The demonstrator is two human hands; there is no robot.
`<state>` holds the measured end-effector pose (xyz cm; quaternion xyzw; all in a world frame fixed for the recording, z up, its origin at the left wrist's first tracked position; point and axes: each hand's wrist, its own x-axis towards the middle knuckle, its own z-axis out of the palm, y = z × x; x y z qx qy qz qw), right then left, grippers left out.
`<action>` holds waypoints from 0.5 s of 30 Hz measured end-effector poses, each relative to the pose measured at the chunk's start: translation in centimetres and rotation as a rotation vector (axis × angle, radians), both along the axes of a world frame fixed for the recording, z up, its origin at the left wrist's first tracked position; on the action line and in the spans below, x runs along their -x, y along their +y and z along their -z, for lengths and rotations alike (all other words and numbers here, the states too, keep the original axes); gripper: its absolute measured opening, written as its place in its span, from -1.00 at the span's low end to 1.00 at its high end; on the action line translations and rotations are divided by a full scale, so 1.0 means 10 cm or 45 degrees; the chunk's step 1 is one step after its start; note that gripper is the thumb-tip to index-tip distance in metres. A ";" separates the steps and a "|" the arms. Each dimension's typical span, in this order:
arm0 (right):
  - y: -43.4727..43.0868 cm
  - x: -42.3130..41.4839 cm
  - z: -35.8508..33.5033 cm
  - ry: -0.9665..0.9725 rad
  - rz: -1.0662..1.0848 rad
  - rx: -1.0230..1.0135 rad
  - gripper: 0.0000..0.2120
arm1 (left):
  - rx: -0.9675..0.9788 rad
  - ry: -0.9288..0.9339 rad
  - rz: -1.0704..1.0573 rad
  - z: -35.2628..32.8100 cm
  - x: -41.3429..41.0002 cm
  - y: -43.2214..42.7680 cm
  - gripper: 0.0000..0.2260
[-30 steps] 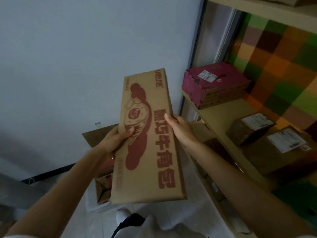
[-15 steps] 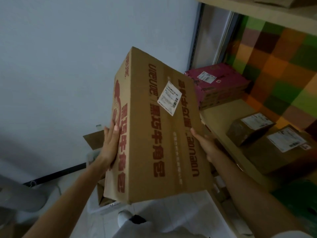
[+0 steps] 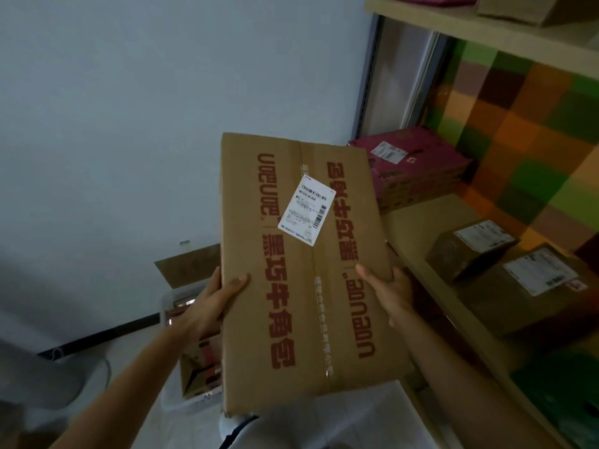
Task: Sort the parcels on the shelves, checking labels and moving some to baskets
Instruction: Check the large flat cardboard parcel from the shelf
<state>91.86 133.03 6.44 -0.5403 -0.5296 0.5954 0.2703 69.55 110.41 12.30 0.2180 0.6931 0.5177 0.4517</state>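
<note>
Matt cardboard box [image 3: 291,286], paper label [image 3: 306,210], prob. glossy tape.

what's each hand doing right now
Left hand: grips the cardboard box at its left edge.
Right hand: grips the cardboard box at its right edge.

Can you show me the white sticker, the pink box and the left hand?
sticker [image 3: 306,210]: head view, its middle, on the big box [image 3: 304,303]
pink box [image 3: 431,157]: head view, its top face
left hand [image 3: 210,299]: head view, back of the hand
</note>
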 end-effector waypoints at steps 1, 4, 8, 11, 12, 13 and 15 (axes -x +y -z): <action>-0.01 -0.02 0.01 -0.020 0.000 -0.001 -0.44 | -0.009 0.009 0.014 0.07 -0.01 -0.03 -0.11; -0.02 -0.08 0.14 -0.090 -0.019 -0.001 -0.38 | 0.001 0.003 0.023 0.19 0.00 -0.06 0.08; -0.10 -0.13 0.23 -0.111 0.042 -0.014 -0.45 | 0.003 -0.074 0.005 0.30 0.04 -0.01 0.03; -0.16 -0.13 0.26 -0.112 0.077 -0.012 -0.45 | 0.008 -0.084 0.025 0.37 0.07 -0.01 -0.08; -0.17 -0.11 0.28 -0.119 0.072 -0.003 -0.44 | 0.012 -0.079 0.032 0.38 0.09 -0.02 -0.12; -0.18 -0.07 0.28 -0.136 0.062 0.012 -0.42 | 0.028 -0.084 0.039 0.40 0.12 0.00 -0.17; -0.18 0.04 0.30 -0.176 0.000 0.052 -0.33 | 0.040 -0.098 0.002 0.43 0.21 0.02 -0.35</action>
